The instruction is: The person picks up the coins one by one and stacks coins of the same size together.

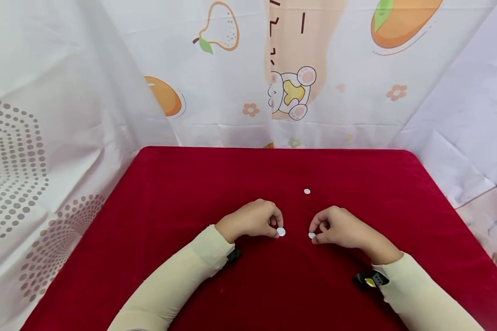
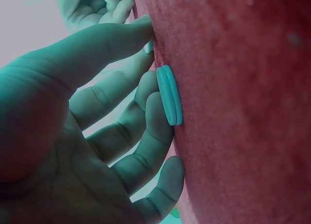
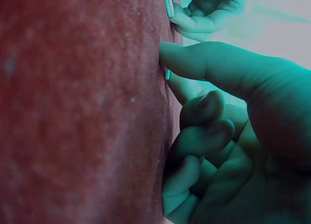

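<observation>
My left hand (image 1: 257,220) pinches a small white disc (image 1: 281,232) at its edge between thumb and index finger, low over the red cloth. In the left wrist view, what looks like two discs stacked (image 2: 169,95) lies on the cloth below the curled fingers; the head view hides it behind the hand. Opposite, my right hand (image 1: 339,227) holds another white disc (image 1: 311,235) between thumb and forefinger, with its remaining fingers folded in. That disc (image 3: 168,74) shows only as a thin edge behind the thumb in the right wrist view.
Farther back on the red-covered table (image 1: 215,174) lies a separate white disc (image 1: 307,191). A white curtain (image 1: 232,92) printed with fruit hangs behind the table's far edge, and patterned white cloth (image 1: 58,138) drapes down at the left.
</observation>
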The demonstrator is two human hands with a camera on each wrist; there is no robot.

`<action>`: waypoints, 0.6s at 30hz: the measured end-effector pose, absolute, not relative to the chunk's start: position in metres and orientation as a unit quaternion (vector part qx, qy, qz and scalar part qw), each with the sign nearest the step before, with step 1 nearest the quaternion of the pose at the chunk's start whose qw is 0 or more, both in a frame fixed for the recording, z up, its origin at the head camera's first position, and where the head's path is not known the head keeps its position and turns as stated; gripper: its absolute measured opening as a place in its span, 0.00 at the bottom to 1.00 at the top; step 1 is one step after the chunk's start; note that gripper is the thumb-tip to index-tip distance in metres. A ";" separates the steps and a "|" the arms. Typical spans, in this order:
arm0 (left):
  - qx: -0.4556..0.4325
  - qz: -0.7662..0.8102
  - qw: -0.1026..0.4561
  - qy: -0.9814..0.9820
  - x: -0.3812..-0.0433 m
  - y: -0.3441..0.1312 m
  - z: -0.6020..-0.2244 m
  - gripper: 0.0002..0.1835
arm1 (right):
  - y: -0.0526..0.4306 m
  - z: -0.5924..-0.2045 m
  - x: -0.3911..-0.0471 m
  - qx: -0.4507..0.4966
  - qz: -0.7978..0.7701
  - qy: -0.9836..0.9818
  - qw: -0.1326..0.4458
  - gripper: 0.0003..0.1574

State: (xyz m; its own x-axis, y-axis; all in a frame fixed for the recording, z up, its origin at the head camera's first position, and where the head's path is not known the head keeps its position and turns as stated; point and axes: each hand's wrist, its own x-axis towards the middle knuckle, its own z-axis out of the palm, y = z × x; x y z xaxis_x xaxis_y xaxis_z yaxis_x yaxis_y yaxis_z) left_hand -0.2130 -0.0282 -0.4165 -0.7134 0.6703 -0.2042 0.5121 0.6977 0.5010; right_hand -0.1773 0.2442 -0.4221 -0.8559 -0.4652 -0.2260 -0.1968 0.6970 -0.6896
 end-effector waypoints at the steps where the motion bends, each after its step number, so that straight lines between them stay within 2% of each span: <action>1: 0.330 0.208 0.188 0.901 -0.213 -0.028 -0.416 0.07 | 0.244 -0.422 -0.177 -0.181 -0.340 0.902 0.197 0.10; 11: 0.326 0.199 0.189 0.905 -0.211 -0.027 -0.414 0.07 | 0.246 -0.420 -0.178 -0.186 -0.349 0.897 0.199 0.14; 18: 0.328 0.199 0.187 0.904 -0.212 -0.027 -0.415 0.08 | 0.246 -0.418 -0.178 -0.184 -0.345 0.900 0.191 0.13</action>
State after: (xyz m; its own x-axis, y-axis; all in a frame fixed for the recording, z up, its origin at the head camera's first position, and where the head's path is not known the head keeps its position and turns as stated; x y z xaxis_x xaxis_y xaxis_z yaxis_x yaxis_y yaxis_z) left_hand -0.2121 -0.0273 -0.4148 -0.7143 0.6681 -0.2082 0.5192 0.7055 0.4825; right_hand -0.1782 0.2457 -0.4183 -0.8592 -0.4634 -0.2168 -0.1998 0.6941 -0.6916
